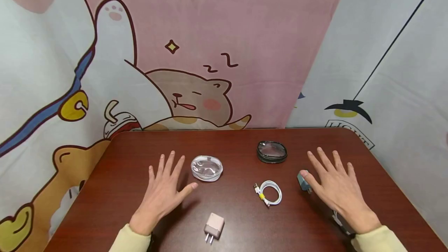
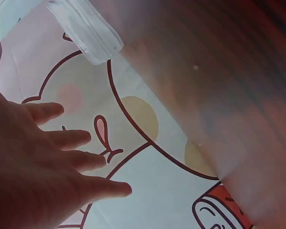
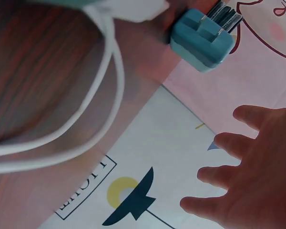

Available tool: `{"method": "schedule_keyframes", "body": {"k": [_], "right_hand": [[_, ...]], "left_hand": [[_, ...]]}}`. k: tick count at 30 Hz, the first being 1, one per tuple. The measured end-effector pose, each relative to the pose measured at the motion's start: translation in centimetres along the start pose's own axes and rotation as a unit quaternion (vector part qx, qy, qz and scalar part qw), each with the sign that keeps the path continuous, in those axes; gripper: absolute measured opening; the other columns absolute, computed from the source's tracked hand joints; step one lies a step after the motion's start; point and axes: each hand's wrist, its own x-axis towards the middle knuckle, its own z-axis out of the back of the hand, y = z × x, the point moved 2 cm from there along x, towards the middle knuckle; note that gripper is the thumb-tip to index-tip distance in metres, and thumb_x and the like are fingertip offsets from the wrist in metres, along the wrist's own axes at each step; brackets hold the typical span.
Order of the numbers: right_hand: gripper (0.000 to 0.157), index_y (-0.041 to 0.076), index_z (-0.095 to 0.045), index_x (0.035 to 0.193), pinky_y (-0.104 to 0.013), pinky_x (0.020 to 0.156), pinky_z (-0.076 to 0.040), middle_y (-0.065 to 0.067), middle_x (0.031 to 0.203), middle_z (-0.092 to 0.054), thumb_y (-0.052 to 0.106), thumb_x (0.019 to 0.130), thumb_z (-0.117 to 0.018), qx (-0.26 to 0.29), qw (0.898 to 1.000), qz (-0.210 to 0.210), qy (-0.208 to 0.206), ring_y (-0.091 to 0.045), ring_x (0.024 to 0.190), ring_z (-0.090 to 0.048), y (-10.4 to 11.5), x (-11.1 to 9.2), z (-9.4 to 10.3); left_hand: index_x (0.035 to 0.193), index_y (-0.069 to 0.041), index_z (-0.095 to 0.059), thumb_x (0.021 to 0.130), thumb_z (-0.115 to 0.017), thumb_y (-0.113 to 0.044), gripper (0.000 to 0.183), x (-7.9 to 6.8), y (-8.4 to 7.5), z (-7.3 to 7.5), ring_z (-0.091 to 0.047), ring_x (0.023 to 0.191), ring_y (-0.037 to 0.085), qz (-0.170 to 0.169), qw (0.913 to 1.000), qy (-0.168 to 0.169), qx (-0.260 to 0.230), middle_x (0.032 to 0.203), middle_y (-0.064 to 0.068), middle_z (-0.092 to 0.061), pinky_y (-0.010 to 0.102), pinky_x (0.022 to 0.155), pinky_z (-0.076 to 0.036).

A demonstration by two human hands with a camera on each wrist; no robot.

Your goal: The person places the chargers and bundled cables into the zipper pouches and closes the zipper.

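My left hand is held over the left of the table, fingers straight and spread, holding nothing. Just past its fingertips lies a small clear oval pouch with white edging. A pale pink plug charger, prongs toward me, lies right of the left wrist. My right hand, also spread and holding nothing, hovers on the right side. Its thumb overlaps a blue plug charger, which appears with its prongs in the right wrist view. A white cable also shows there, its far part out of frame.
Between the hands lies a coiled white USB cable with a yellow tie. Behind it stands a black-edged clear pouch. The brown table ends against a cartoon-printed cloth. Something white lies partly hidden under the right wrist.
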Motion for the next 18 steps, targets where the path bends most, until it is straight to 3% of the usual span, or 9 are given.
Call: {"method": "schedule_keyframes", "body": {"k": [9,18], "right_hand": [[0.075,0.013,-0.036,0.162,-0.082,0.107,-0.013,-0.022,0.167,-0.027,0.060,0.104,-0.047,0.025,1.000,-0.003,0.000,-0.056,0.151,-0.013,0.3,0.3,0.1],[0.076,0.011,-0.037,0.161,-0.081,0.108,-0.014,-0.022,0.166,-0.027,0.061,0.105,-0.045,0.035,0.999,-0.012,0.016,-0.057,0.150,-0.015,1.0,1.0,0.2]], "left_hand": [[0.161,-0.013,-0.039,0.090,-0.064,-0.070,0.094,1.9,-2.2,0.5,-0.012,0.155,0.047,-0.025,0.9996,-0.007,-0.014,0.169,0.020,-0.022,0.077,0.114,-0.014],[0.159,-0.014,-0.042,0.091,-0.060,-0.071,0.091,5.5,-6.6,0.6,-0.019,0.154,0.045,-0.080,0.9963,0.002,-0.032,0.168,0.017,-0.027,0.074,0.116,-0.020]]}}
